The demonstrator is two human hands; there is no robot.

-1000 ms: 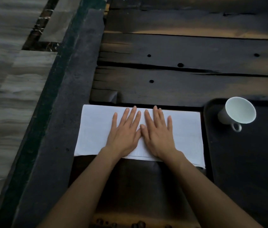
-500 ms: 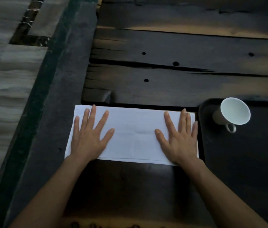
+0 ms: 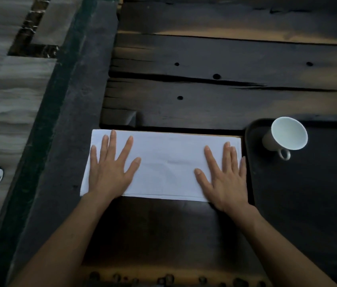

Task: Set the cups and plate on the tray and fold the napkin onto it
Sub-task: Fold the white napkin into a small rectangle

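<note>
On the dark counter [image 3: 225, 104], just left of the tray [image 3: 308, 204], the white napkin [image 3: 167, 162] lay flat, a smooth, long rectangle with its long axis running left to right. Both hands pressed it with straight, spread fingers and gripped nothing. The left hand [image 3: 109, 172] covered its left end. The right hand [image 3: 225, 179] covered its right end, nearer the tray, where a white cup [image 3: 285, 135] sat.

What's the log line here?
napkin: beside tray | left hand: flat on left end | right hand: flat on right end | cup: on tray
</note>
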